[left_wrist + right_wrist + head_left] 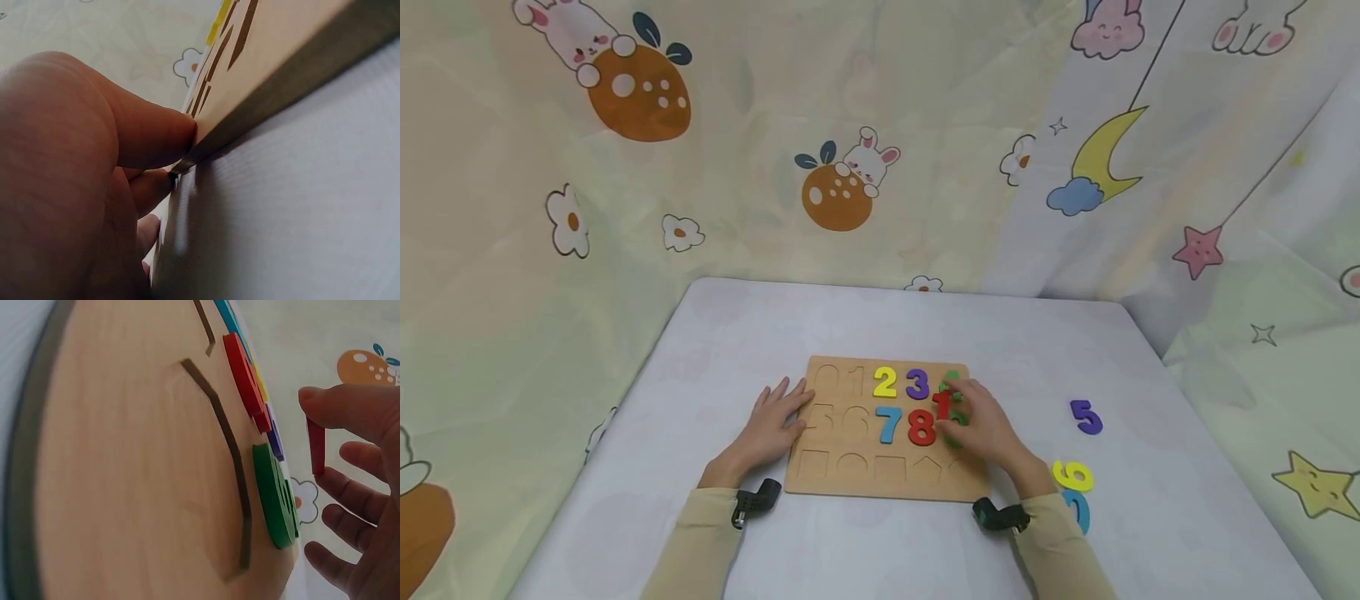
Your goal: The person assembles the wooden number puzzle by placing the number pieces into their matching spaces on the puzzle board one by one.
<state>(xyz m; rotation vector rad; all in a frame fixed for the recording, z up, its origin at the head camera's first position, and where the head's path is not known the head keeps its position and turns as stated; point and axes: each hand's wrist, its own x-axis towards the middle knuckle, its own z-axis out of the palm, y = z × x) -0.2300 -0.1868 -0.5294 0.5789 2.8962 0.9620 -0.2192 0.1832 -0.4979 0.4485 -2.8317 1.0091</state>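
Hands, two: right hand (988, 423), fingers narrowed in a pinch on a red 1 (942, 406), thumb at one end, fingertip at the other; left hand (767, 429), fingers loosely spread, resting at the left edge of the wooden board (865, 487). Location of the red 1: above the board's right part, well apart from the unfilled 1 outline (856, 379) at upper left. Handling, as judged: grip confined to the ends, underside free; numeral squared to its outline before lowering; board braced lightly; path high enough to miss neighbouring pieces. On the board: yellow 2 (887, 385), purple 3 (922, 384), blue 7 (890, 423), red 8 (922, 426), two green numerals (269, 494). Loose on the white table (775, 317), to the right: purple 5 (1086, 418), yellow numeral (1072, 477) (6 or 9, unclear), blue piece (1080, 510) partly behind the sleeve (1060, 542). Views compared: head alone gives the whole layout; right wrist alone shows the red 1 edge-on, clear of the board; left wrist alone shows the thumb close up at the board's edge.
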